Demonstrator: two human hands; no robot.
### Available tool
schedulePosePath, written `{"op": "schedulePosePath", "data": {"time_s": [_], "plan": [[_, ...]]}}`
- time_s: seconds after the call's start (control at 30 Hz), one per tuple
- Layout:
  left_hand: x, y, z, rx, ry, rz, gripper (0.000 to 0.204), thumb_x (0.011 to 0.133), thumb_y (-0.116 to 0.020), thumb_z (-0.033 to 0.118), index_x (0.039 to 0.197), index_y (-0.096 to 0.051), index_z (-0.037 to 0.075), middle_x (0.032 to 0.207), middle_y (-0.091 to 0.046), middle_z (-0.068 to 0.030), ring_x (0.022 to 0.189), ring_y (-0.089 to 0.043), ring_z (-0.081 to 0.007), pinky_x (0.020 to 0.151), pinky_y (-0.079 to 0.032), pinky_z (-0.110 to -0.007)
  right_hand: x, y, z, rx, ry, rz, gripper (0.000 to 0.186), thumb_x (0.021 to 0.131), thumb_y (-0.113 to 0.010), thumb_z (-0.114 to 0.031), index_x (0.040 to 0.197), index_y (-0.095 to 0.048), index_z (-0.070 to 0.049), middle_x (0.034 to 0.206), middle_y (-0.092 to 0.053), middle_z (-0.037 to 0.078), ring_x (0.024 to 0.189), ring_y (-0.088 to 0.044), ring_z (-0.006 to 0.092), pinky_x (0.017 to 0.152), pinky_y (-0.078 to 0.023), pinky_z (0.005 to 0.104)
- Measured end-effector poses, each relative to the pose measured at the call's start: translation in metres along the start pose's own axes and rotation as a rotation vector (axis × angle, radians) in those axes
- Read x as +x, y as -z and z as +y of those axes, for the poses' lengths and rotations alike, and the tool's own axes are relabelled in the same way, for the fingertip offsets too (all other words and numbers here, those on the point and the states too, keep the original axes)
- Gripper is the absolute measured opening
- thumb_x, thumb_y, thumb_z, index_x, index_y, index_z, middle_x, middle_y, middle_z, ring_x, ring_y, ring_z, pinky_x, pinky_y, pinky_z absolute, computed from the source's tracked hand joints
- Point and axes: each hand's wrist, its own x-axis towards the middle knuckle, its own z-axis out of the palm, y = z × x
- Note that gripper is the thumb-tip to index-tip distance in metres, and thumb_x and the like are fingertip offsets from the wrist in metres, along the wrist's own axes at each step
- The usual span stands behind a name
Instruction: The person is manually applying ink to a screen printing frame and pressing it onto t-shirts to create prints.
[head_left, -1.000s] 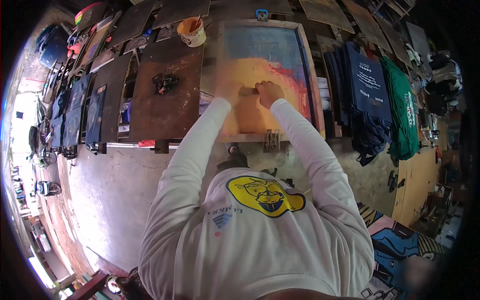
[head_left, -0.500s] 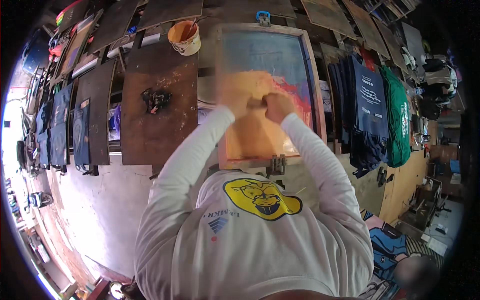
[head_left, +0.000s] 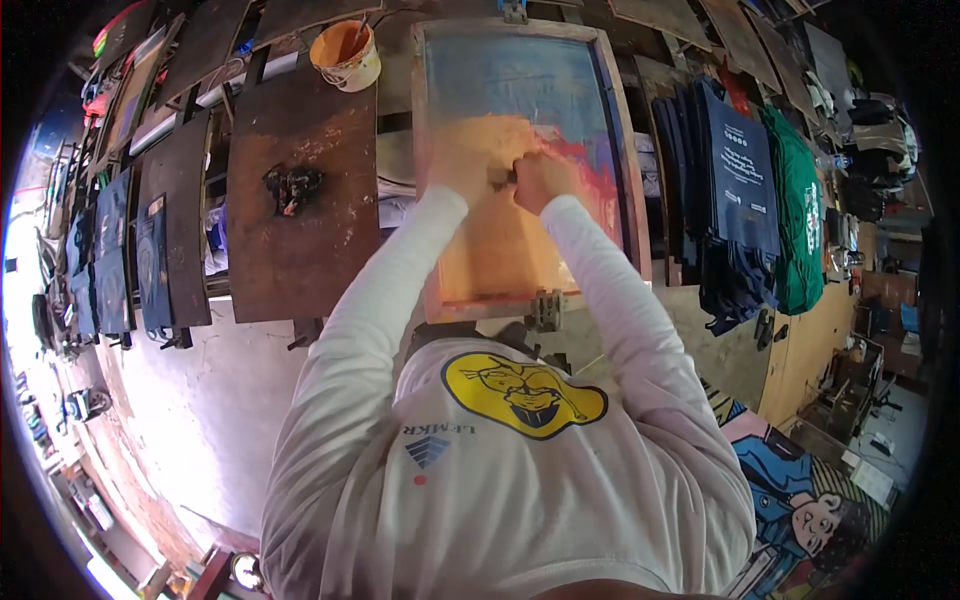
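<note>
A wooden-framed printing screen (head_left: 622,150) lies ahead of me, its upper mesh dark blue-grey and its lower part covered with orange ink (head_left: 500,250). Reddish-pink ink smears run along the right edge of the orange. Both my hands are over the mesh, closed on a squeegee (head_left: 503,178) of which only a short dark piece shows between them. My left hand (head_left: 462,172) is blurred and blends with the orange. My right hand (head_left: 543,180) is curled in a fist on the other side. The squeegee's blade is hidden.
A paint-stained white bucket (head_left: 347,62) with orange inside stands at the back left. A dark crumpled lump (head_left: 292,188) lies on the brown board (head_left: 300,265). Hinge clamps (head_left: 546,312) hold the screen's near edge. Navy bags (head_left: 738,190) and green ones (head_left: 795,220) hang at right.
The whole scene has shifted up and slightly left in the picture. Relative to the screen, my hands are slightly farther from its near edge, still together on the squeegee.
</note>
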Motion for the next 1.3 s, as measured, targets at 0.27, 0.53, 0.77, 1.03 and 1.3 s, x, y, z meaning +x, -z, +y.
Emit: {"op": "schedulePosePath", "data": {"time_s": [0.27,0.53,0.77,1.03,1.3], "plan": [[-0.107,-0.008,0.041,0.037,0.156,-0.158,0.042,0.072,-0.075,0.031,0.109,-0.071,0.012,0.109,-0.071,-0.0134,0.093,-0.068,-0.0307,0.085,-0.055,-0.041,-0.094,-0.001,-0.024,0.072,0.156,-0.087,0.014,0.073,-0.071,-0.024,0.084,-0.074,-0.015,0.090,-0.070,0.011,0.093,-0.068,0.0301,0.077,-0.056,0.0421],[0.012,0.049,-0.007,-0.911,-0.061,0.211,0.038,0.071,-0.076,0.042,0.094,-0.072,0.011,0.089,-0.072,-0.0144,0.088,-0.069,-0.0356,0.079,-0.055,-0.047,0.040,0.038,-0.007,-0.029,0.123,0.031,0.017,0.075,-0.066,-0.018,0.089,-0.074,-0.014,0.097,-0.072,0.016,0.088,-0.070,0.0346,0.075,-0.057,0.0472],[0.036,0.010,-0.038,0.248,0.154,-0.077,0.034,0.073,-0.075,0.036,0.100,-0.072,0.017,0.099,-0.072,-0.0140,0.092,-0.069,-0.0326,0.081,-0.056,-0.045,0.074,0.002,-0.002,-0.040,0.036,-0.013,0.022,0.073,-0.067,-0.016,0.093,-0.071,-0.007,0.096,-0.070,0.016,0.091,-0.069,0.0347,0.077,-0.055,0.0487],[-0.075,-0.004,0.016,-0.006,0.144,-0.108,0.039,0.073,-0.075,0.040,0.101,-0.071,0.013,0.097,-0.070,-0.0117,0.096,-0.068,-0.0320,0.079,-0.056,-0.043,-0.053,-0.007,-0.022,0.098,0.135,-0.008,0.023,0.072,-0.070,-0.027,0.083,-0.070,-0.007,0.091,-0.066,0.013,0.090,-0.066,0.0317,0.076,-0.055,0.0443],[0.030,0.029,-0.035,0.016,0.027,-0.057,0.033,0.075,-0.074,0.036,0.102,-0.072,0.016,0.096,-0.071,-0.0153,0.093,-0.069,-0.0328,0.080,-0.055,-0.046,0.052,0.040,-0.006,0.067,0.061,-0.012,0.028,0.073,-0.073,-0.031,0.086,-0.074,-0.007,0.091,-0.072,0.017,0.086,-0.070,0.0368,0.078,-0.057,0.0437]]}}
